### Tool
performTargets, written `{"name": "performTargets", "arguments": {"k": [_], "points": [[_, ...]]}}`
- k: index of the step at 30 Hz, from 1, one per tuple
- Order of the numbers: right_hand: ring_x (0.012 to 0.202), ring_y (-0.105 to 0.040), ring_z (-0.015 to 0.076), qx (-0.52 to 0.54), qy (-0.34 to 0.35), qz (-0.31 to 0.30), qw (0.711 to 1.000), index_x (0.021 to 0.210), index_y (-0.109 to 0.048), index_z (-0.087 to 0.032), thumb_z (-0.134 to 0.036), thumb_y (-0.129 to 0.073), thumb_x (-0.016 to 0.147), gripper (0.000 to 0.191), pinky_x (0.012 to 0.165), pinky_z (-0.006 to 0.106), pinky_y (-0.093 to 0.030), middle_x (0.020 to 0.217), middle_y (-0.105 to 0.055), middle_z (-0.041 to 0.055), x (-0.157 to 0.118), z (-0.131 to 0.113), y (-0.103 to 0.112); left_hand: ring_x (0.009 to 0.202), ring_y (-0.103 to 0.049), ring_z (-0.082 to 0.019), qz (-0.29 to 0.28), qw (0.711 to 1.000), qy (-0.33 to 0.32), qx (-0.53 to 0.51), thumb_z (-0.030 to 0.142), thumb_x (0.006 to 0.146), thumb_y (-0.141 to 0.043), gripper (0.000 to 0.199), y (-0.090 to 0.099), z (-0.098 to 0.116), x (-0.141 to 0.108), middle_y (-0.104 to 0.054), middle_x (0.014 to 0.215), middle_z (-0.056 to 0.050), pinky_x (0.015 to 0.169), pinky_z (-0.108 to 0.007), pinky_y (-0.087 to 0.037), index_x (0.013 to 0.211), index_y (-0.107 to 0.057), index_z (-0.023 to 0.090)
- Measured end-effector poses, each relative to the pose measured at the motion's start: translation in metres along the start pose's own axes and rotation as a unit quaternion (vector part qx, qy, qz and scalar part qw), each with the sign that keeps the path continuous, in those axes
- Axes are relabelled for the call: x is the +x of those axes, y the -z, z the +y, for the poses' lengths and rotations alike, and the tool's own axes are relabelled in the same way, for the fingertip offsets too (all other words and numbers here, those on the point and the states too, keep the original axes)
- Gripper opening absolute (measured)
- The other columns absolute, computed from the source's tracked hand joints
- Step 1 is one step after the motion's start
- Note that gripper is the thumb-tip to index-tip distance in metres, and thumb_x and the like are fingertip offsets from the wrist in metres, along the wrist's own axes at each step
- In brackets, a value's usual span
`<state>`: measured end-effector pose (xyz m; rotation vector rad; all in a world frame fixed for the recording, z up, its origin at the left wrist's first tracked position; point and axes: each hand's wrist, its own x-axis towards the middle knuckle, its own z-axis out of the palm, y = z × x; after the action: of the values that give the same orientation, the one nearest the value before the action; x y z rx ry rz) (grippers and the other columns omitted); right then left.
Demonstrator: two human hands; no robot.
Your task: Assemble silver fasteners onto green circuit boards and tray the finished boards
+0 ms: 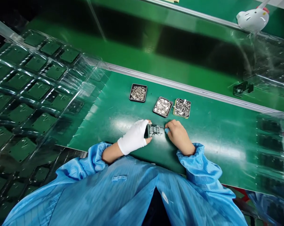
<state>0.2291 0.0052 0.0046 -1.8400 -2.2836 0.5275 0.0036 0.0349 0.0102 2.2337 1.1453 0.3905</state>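
My left hand point(134, 135), in a white glove with bare fingertips, is closed around a small dark housing with metal parts point(155, 129) on its right side. Close by on the right, my bare right hand point(178, 134) has its fingers pinched at the end of a thin piece that reaches toward the housing. A bit of blue shows at a right fingertip; what exactly the pinch holds is too small to name. Beyond the hands lie three small trays of shiny metal pieces: a left tray point(138, 93), a middle tray point(163, 107) and a right tray point(182, 108).
Clear plastic trays point(36, 91) with dark green square parts are stacked at the left. More plastic trays point(273, 150) stand at the right. A dark part point(243, 89) lies beyond the metal rail point(179, 85). A white cat-shaped object point(253, 19) is at the far right.
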Motion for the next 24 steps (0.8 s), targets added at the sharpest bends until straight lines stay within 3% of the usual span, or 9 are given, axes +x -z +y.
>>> {"name": "performTargets", "arguments": {"k": [6,11,16,21,24], "points": [[0.092,-0.057,0.0217,0.180,0.058,-0.011,0.982,0.096,-0.058,-0.018,-0.009,-0.043,0.088,0.019,0.085,0.033,-0.045,0.095,-0.062,0.0071,0.004,0.003,-0.004,0.116,-0.055,-0.029,-0.033,0.998,-0.005,-0.053,0.018,0.069,-0.067,0.056,0.007,-0.011,0.010,-0.058,0.118,-0.013,0.101,-0.044,-0.045,0.121,-0.046,0.014],[0.092,-0.058,0.0221,0.147,0.040,-0.027,0.988,0.094,-0.060,-0.019,-0.011,-0.046,0.089,0.017,0.083,0.032,-0.044,0.093,-0.063,0.0071,0.008,-0.004,-0.003,0.116,-0.054,-0.030,-0.045,0.998,-0.011,-0.045,0.018,0.069,-0.067,0.056,0.007,-0.014,0.011,-0.058,0.118,-0.013,0.100,-0.045,-0.044,0.121,-0.046,0.014],[0.087,-0.059,0.0210,0.096,-0.020,-0.083,0.992,0.095,-0.060,-0.019,-0.006,-0.047,0.085,0.021,0.070,0.028,-0.041,0.098,-0.064,0.0066,0.013,-0.013,0.005,0.113,-0.055,-0.030,-0.053,0.997,-0.023,-0.047,0.018,0.069,-0.067,0.054,0.007,-0.015,0.011,-0.059,0.115,-0.012,0.098,-0.045,-0.045,0.119,-0.047,0.015],[0.072,-0.057,0.0150,0.205,-0.010,-0.131,0.970,0.093,-0.064,-0.019,-0.001,-0.051,0.077,0.027,0.065,0.024,-0.038,0.092,-0.066,0.0015,0.015,0.000,0.010,0.112,-0.055,-0.030,-0.062,0.997,-0.027,-0.045,0.020,0.070,-0.068,0.055,0.009,-0.015,0.011,-0.058,0.114,-0.013,0.097,-0.046,-0.045,0.120,-0.046,0.014],[0.072,-0.057,0.0134,0.234,0.004,-0.138,0.962,0.093,-0.065,-0.019,0.001,-0.051,0.074,0.032,0.066,0.023,-0.038,0.093,-0.066,0.0003,0.013,0.004,0.011,0.112,-0.055,-0.030,-0.067,0.997,-0.025,-0.042,0.021,0.071,-0.069,0.056,0.009,-0.016,0.011,-0.058,0.115,-0.013,0.096,-0.046,-0.046,0.122,-0.046,0.015]]}}
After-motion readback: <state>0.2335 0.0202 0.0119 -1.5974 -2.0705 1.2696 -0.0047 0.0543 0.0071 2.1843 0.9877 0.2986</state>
